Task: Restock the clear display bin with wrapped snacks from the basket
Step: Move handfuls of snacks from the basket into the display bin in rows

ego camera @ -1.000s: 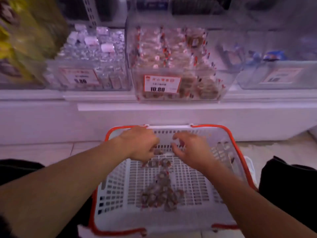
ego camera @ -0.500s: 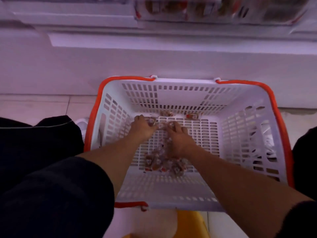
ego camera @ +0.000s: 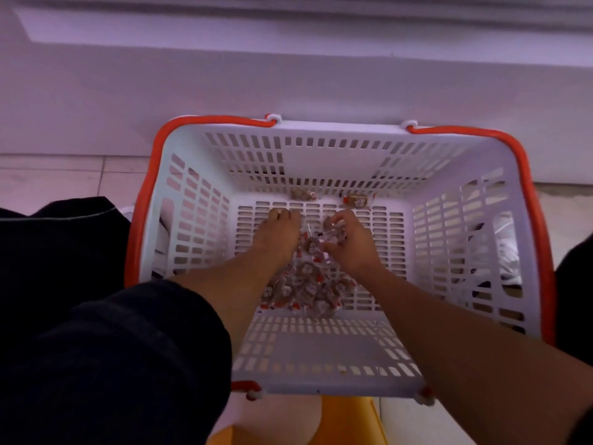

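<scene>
1. Both hands down inside white slotted basket (ego camera: 340,162) with orange rim. Right hand (ego camera: 351,244) curled round a clutch of wrapped snacks (ego camera: 330,234): grip closed on them, thumb side toward the pile. Left hand (ego camera: 277,234) palm down, fingertips bent onto basket floor; cannot tell whether anything is held under it.
2. Main snack pile (ego camera: 305,289) on basket floor, just nearer the body than both grips, partly under the forearms. Two loose snacks (ego camera: 354,200) beyond the grips, against the far wall.
3. Nothing between grips and pile. Dark left sleeve (ego camera: 128,348) covers near-left corner of basket. Display bin out of view.
4. Basket on pale tiled floor (ego camera: 51,178), far wall just beside white shelf base (ego camera: 288,75). Yellow object (ego camera: 349,422) under near edge, partly hidden. Dark fabric at both frame sides.
5. Versus half a second earlier: right hand now lifted off the pile with snacks gathered in the fingers; left hand shifted slightly toward the far wall. Basket and two far snacks unmoved. View tilted further down, bin edge gone from the top.
</scene>
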Demonstrator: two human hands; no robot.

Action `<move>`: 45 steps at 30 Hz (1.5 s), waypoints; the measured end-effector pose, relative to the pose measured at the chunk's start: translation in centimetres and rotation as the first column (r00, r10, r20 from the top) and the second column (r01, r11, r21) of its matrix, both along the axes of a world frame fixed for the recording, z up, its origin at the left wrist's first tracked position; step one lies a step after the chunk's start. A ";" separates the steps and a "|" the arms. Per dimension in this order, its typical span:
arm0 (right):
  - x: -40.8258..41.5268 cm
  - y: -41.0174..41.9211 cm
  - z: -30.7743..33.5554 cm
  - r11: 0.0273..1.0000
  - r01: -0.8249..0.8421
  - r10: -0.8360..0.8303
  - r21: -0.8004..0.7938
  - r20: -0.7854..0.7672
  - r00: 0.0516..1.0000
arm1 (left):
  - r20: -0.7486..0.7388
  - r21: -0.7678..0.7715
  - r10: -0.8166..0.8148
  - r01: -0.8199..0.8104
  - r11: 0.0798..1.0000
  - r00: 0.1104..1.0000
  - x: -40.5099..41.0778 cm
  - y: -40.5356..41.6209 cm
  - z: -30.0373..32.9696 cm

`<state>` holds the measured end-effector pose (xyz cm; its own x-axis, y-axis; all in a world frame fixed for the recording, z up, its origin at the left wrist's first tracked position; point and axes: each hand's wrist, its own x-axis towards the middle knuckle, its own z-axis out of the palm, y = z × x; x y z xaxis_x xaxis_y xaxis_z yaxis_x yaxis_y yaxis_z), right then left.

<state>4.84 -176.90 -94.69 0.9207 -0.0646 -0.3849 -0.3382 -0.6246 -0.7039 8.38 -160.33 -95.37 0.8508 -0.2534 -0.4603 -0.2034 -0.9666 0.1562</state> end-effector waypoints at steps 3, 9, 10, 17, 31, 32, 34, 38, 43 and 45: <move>0.1 -0.5 0.0 0.997 0.051 -0.048 0.051 -0.056 0.997 | -0.013 0.000 0.049 -0.049 0.999 0.999 -0.4 -0.2 0.0; 1.5 -2.5 1.4 0.994 0.096 -0.087 0.059 -0.145 0.986 | -0.406 -0.251 0.425 -0.546 0.799 0.809 0.3 1.2 0.9; 1.9 -2.8 2.1 0.978 0.167 -0.142 0.126 -0.185 0.972 | -0.473 -0.260 0.458 -0.616 0.744 0.753 0.5 1.6 1.4; 4.1 -3.6 10.2 0.898 0.155 -0.012 0.413 -0.328 0.945 | -0.962 -0.258 0.043 -0.951 0.172 0.269 1.4 3.1 8.1; -0.5 -0.4 36.7 0.813 -0.088 -0.049 0.576 0.218 0.975 | -0.745 -0.616 -0.220 -0.522 0.590 0.630 1.1 2.7 38.4; -0.5 -0.2 37.8 0.818 -0.108 -0.061 0.565 0.272 0.960 | -0.714 -0.637 -0.204 -0.500 0.587 0.670 0.7 2.6 39.3; 0.3 -0.3 39.7 0.830 -0.126 -0.098 0.543 0.363 0.926 | -0.668 -0.669 -0.152 -0.499 0.551 0.728 0.6 2.8 40.9; 3.6 -2.9 44.2 0.866 -0.214 -0.017 0.452 0.454 0.891 | -0.658 -0.697 -0.020 -0.599 0.395 0.753 2.3 2.5 43.9; 5.2 -4.6 46.3 0.800 -0.503 0.362 0.326 0.407 0.839 | -0.657 -0.745 -0.157 -0.602 0.286 0.738 3.7 1.7 45.5; 5.6 -4.5 46.4 0.798 -0.497 0.330 0.340 0.443 0.833 | -0.662 -0.749 -0.293 -0.600 0.281 0.690 3.8 1.5 45.5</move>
